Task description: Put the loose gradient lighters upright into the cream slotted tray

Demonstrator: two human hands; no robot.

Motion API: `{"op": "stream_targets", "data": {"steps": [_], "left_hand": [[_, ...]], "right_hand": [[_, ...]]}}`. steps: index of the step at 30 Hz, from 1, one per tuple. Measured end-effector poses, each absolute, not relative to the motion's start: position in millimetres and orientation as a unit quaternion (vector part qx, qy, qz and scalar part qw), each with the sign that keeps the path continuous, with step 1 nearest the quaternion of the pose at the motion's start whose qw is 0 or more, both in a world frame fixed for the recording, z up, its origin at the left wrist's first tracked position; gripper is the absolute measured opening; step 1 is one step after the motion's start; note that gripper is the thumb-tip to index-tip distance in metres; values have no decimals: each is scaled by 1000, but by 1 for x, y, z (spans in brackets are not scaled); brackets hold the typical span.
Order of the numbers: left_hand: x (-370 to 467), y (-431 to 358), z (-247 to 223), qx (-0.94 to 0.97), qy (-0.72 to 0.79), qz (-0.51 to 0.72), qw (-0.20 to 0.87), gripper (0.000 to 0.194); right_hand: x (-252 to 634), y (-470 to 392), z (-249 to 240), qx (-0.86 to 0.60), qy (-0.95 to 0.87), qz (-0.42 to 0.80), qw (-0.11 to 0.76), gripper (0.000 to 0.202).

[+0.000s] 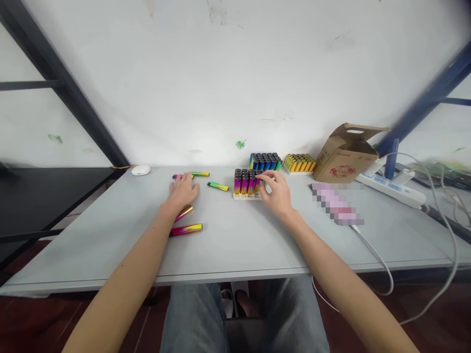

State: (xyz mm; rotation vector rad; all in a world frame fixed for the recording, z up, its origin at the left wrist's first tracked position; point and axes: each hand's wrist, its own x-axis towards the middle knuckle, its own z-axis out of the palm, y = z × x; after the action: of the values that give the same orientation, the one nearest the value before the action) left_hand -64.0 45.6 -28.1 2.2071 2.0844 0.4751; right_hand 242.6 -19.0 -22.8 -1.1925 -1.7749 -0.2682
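Note:
My left hand (183,190) lies over a purple-and-yellow lighter (178,176) on the table, fingers stretched out and partly covering it. Close by lie a green-and-yellow lighter (200,174) and another green-yellow lighter (218,186). Two more purple-gold lighters, one nearer the front (186,230) and one beside my forearm (184,212), lie loose. My right hand (276,193) pinches a lighter at the right end of a white tray (243,197). Upright purple-gold lighters (244,184) with black tops fill rows of that tray; my fingers hide its right side.
Behind the tray stand a block of blue-green lighters (265,161) and a tray of yellow lighters (300,163). At right are an open cardboard box (342,159), a power strip (393,189) and a blurred-out phone (336,203) on a white cable. A white case (141,170) sits back left.

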Motion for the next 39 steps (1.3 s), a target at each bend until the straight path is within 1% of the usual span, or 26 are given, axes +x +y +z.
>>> {"op": "stream_targets", "data": {"steps": [4, 8, 11, 13, 16, 18, 21, 24, 26, 29, 31, 36, 39], "left_hand": [[-64, 41, -22, 728, 672, 137, 8, 45], [-58, 37, -14, 733, 652, 192, 23, 37], [-58, 37, -13, 698, 682, 219, 0, 34], [-61, 38, -15, 658, 724, 205, -13, 36], [-68, 41, -16, 628, 757, 178, -15, 50], [-70, 41, -15, 621, 765, 169, 4, 51], [-65, 39, -11, 619, 765, 163, 62, 51], [-54, 34, -10, 629, 756, 172, 58, 58], [-48, 33, -10, 635, 751, 172, 62, 52], [-49, 35, -9, 631, 751, 159, 111, 33], [-52, 35, -10, 625, 754, 162, 122, 27], [-53, 34, -10, 640, 715, 257, 110, 33], [-43, 31, -8, 660, 662, 337, 107, 29]], "right_hand": [[242, -18, -23, -476, -743, -112, 457, 30], [242, -17, -24, -477, -738, -89, 469, 30], [241, -17, -25, -481, -728, -80, 483, 27], [241, -17, -24, -486, -721, -77, 488, 25], [241, -17, -23, -491, -713, -73, 495, 24], [240, -18, -22, -492, -709, -67, 500, 26], [240, -19, -21, -496, -706, -54, 503, 26], [238, -19, -21, -501, -705, -41, 501, 26], [237, -20, -21, -503, -704, -37, 500, 26], [236, -20, -21, -505, -698, -37, 506, 25], [236, -20, -21, -505, -694, -39, 512, 24], [237, -20, -21, -507, -682, -52, 525, 21], [237, -21, -20, -508, -677, -54, 531, 20]]}}
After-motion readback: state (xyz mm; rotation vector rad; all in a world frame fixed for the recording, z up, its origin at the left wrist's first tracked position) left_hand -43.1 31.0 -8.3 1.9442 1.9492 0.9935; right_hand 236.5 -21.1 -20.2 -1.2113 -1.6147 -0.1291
